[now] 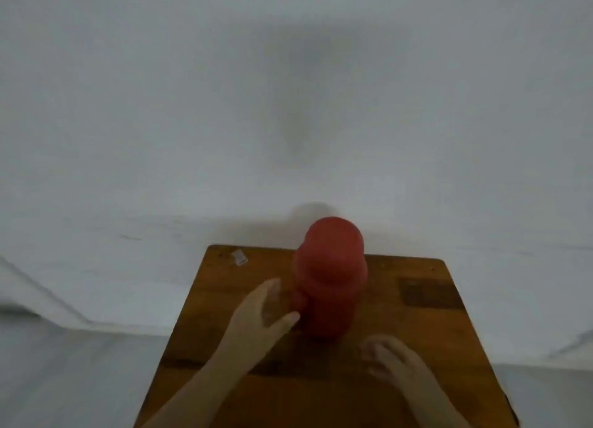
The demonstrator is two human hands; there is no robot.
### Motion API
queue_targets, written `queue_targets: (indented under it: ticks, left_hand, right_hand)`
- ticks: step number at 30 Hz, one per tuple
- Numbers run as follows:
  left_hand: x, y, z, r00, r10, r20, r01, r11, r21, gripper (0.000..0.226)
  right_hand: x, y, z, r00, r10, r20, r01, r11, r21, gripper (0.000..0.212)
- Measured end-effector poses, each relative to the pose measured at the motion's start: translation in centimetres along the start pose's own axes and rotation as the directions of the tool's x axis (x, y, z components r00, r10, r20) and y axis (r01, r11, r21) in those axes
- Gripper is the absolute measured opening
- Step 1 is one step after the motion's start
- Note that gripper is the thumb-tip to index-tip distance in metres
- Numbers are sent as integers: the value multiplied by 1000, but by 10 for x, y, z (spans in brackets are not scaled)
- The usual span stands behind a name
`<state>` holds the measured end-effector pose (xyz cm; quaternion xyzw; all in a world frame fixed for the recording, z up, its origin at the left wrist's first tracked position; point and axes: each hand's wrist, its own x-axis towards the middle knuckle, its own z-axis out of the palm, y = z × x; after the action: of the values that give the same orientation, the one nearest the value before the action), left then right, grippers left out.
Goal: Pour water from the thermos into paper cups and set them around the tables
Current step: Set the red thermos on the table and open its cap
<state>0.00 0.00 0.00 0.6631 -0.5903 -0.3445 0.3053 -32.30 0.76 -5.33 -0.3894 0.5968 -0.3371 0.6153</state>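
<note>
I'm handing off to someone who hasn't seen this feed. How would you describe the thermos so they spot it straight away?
Find the brown wooden table against the white wall. The tall red plastic thermos stands upright near its far edge, capped with a rounded red lid. It is the only red thing in view, and the left hand reaches open at its side while the right hand rests in front of it.

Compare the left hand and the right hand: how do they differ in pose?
The left hand reaches the thermos, fingers spread open beside its handle; the right hand lies nearer, apart from the thermos, fingers loosely curled. The left hand is raised higher; the right hand is low over the table. Both hold nothing.
</note>
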Motion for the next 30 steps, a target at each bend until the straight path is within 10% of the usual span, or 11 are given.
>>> queue_targets:
  ticks: [7, 12, 16, 21, 26, 30]
  left_hand:
    - [17, -7, 65, 991, -108, -81, 101, 991, -90, 43]
    - [-1, -23, 80, 992, -117, 53, 116, 993, 24, 65]
    - [-23, -12, 83, 941, 108, 322, -128, 991, 43, 73]
    - [-21, 18, 105, 997, 38, 72, -33, 996, -78, 47]
    - [-20, 37, 128, 991, -127, 41, 133, 950, -283, 21]
    - [-7, 4, 92, 990, -135, 24, 137, 956, -258, 26]
  right_hand:
    - [53, -51, 53, 984, -115, -135, 113, 993, -22, 34]
    - [49, -31, 45, 976, -198, -91, 193, 979, -67, 44]
    - [45, -25, 28, 971, -151, -187, 147, 989, -32, 49]
    - [41, -30, 16, 975, -163, -148, 168, 985, 25, 38]
    - [59, -36, 7, 991, -33, 131, -22, 918, 397, 55]
    - [65, -46, 1, 938, 3, 347, -43, 994, 105, 109]
